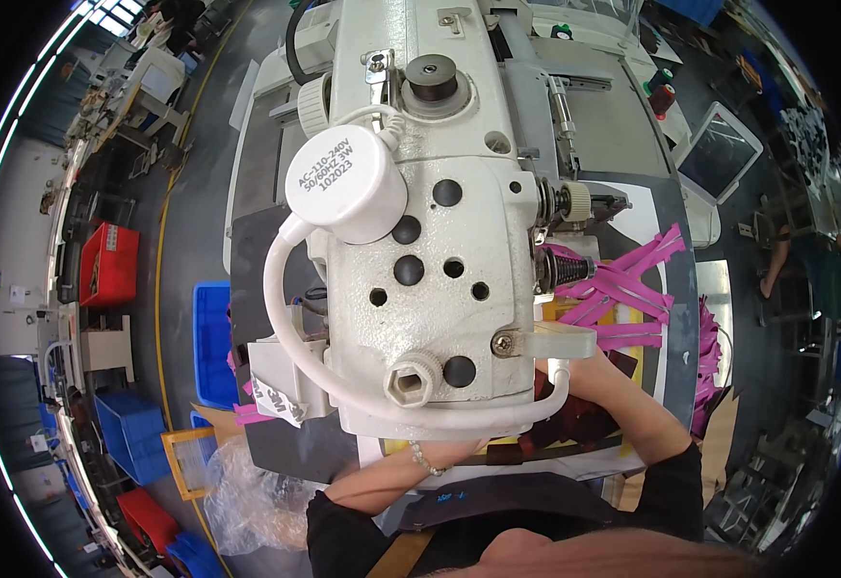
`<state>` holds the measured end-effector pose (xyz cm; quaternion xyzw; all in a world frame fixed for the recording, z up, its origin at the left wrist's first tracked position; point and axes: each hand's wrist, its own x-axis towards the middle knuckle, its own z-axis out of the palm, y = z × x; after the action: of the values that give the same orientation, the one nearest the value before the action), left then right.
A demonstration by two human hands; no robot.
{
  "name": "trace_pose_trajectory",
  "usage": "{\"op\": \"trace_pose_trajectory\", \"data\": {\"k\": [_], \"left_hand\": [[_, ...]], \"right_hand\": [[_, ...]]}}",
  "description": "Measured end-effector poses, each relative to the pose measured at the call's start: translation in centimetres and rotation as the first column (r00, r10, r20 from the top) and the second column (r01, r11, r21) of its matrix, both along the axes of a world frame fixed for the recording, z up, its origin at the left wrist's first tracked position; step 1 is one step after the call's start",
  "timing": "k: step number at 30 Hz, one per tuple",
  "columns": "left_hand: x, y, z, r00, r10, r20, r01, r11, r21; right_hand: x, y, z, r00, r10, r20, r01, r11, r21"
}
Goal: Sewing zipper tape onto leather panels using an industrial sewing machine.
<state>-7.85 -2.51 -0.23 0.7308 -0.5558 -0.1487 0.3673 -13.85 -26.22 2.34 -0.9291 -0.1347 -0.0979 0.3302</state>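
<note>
A large white industrial sewing machine (420,318) fills the middle of the view and covers most of the work under it. My left hand (464,450) reaches in beneath the front of the machine head, its fingers hidden; a beaded bracelet circles that wrist. From the right, my right hand (586,374) goes in under the head, beside dark red material (579,419) with a yellow edge. The head hides its fingers too, so what either hand holds cannot be seen. Bright pink zipper-like strips (622,294) lie crossed on the machine bed, just beyond my right hand.
A white cable loops from a round white plug-like unit (348,183) across the machine front. Blue bins (211,342), crumpled clear plastic (258,496) and a yellow frame (187,462) lie on the left. At right are a screen (721,149), thread spools (662,98) and more pink strips (709,361).
</note>
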Motion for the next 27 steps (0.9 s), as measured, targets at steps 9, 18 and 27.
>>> {"op": "trace_pose_trajectory", "data": {"k": [9,18,27], "left_hand": [[-0.1,0.0,-0.1,0.995,-0.021,-0.093,0.021,1.0,-0.003],[0.1,-0.1,0.4,1.0,-0.016,-0.006,0.015,1.0,-0.016],[0.5,-0.4,1.4,0.999,-0.022,0.032,0.022,1.0,-0.009]], "right_hand": [[0.1,-0.2,-0.2,0.999,0.023,0.027,-0.02,0.996,-0.088],[0.1,-0.1,-0.3,0.999,0.02,0.038,-0.016,0.995,-0.098],[0.1,-0.2,-0.4,0.999,0.035,0.037,-0.031,0.993,-0.115]]}}
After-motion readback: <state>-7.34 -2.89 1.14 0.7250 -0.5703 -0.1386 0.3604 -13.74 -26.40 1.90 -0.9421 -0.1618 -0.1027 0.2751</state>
